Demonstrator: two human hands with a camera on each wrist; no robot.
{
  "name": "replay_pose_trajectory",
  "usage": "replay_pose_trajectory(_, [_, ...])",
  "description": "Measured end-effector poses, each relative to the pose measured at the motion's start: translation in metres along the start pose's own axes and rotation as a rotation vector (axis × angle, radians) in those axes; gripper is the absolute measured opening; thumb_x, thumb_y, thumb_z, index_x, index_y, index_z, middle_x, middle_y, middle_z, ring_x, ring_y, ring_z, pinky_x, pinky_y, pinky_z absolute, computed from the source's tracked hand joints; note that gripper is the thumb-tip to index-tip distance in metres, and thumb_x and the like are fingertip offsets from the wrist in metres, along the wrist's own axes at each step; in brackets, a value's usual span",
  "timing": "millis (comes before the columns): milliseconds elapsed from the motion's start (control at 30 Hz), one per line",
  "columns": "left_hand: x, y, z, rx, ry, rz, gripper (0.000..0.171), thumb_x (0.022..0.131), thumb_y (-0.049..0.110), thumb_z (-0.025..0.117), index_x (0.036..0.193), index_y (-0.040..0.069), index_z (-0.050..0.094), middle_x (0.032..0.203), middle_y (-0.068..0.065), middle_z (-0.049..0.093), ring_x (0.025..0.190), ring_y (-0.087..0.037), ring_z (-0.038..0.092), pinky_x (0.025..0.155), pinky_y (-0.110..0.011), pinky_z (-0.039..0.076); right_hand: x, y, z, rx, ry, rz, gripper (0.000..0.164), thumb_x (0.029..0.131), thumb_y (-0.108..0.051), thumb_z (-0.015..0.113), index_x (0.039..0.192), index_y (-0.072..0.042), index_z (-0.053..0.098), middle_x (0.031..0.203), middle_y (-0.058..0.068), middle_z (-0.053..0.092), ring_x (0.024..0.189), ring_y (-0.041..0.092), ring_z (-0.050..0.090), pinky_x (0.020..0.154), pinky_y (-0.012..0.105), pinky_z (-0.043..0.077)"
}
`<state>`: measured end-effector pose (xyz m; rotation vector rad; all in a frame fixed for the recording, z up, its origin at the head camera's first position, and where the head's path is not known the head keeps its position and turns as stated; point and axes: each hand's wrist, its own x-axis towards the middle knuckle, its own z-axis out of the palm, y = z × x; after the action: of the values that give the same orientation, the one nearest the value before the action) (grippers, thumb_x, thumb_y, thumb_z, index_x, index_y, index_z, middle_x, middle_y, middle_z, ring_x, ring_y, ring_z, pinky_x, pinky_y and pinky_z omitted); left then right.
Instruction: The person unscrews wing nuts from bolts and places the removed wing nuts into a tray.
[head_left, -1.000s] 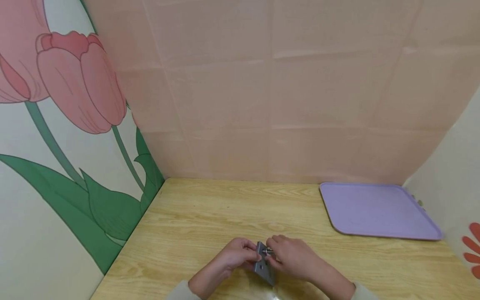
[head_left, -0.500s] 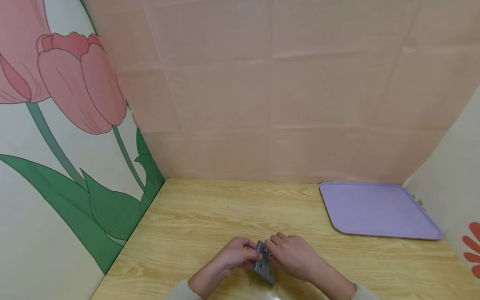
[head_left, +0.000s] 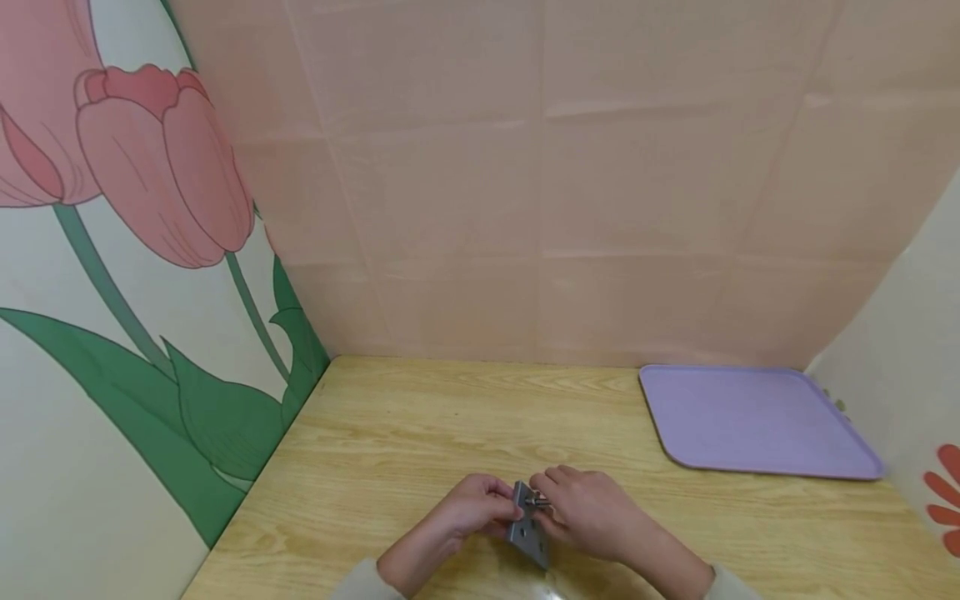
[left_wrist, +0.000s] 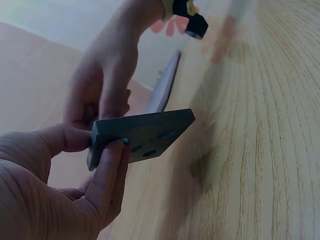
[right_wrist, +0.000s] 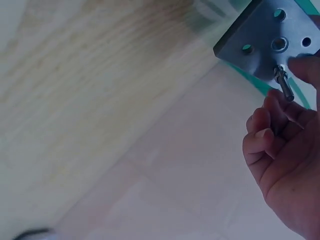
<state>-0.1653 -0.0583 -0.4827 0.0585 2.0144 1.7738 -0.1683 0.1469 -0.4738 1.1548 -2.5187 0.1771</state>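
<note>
The left hand (head_left: 472,507) pinches a flat, squarish grey metal plate (right_wrist: 265,35) near one edge, the thumb on one side and fingertips against the back face. The plate stands steeply tilted between the two hands at the near middle of the pale yellow wood-grain worktop (head_left: 442,417), and the left wrist view shows it raised above the surface. Four round holes show in its face, the central one with a wider ring. In a further spot near the edge sits a slim silver metal bolt (right_wrist: 285,85), its free end sticking out toward the right hand (head_left: 596,510). That hand has its thumb and bent fingers about the bolt, just beside it; whether they touch it, I cannot tell. On the back of the plate, a left fingertip lies beside a small pale tip.

A flat lilac tray (head_left: 757,421) with rounded corners lies at the far right of the worktop, well apart from the hands. Behind stands a creased peach-coloured sheet (head_left: 540,183). To the left is a white wall panel painted with pink tulips and green leaves (head_left: 165,167); to the right, a pale wall (head_left: 900,358) bears a red flower (head_left: 947,500). Pale cuffs (head_left: 367,581) end both sleeves.
</note>
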Motion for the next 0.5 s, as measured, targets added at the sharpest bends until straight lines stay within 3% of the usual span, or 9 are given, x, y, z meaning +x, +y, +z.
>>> replay_pose_trajectory(100, [0.0002,0.0004,-0.0001,-0.004,-0.004,0.003,0.019,0.075,0.003,0.067,0.092,-0.004,0.062,0.081,-0.005,0.066,0.071,-0.014,0.063,0.058,-0.026,0.053,0.0011,0.0006,-0.0017,0.181,-0.070,0.130,0.024,0.091,-0.044,0.053,0.098,-0.022,0.059,0.077,-0.015,0.054,0.062,-0.002,0.047,0.048,0.019,0.039])
replay_pose_trajectory(267, [0.0002,0.0007,-0.0002,0.002,0.000,0.004,0.019,0.074,0.003,0.067,0.091,-0.004,0.062,0.081,-0.006,0.066,0.071,-0.015,0.064,0.058,-0.027,0.053,0.0056,0.0019,-0.0029,0.437,-0.177,0.372,0.040,0.098,-0.049,0.032,0.078,-0.025,0.057,0.060,-0.015,0.045,0.051,0.001,0.042,0.046,0.020,0.035])
replay_pose_trajectory(500, [-0.0005,0.0006,0.0007,0.008,-0.002,0.003,0.020,0.074,0.003,0.068,0.092,-0.003,0.062,0.083,-0.007,0.067,0.071,-0.015,0.064,0.061,-0.028,0.054,0.0069,0.0009,-0.0027,0.761,-0.316,0.562,0.057,0.096,-0.053,0.031,0.084,-0.010,0.067,0.058,-0.002,0.056,0.049,0.010,0.046,0.045,0.027,0.038])
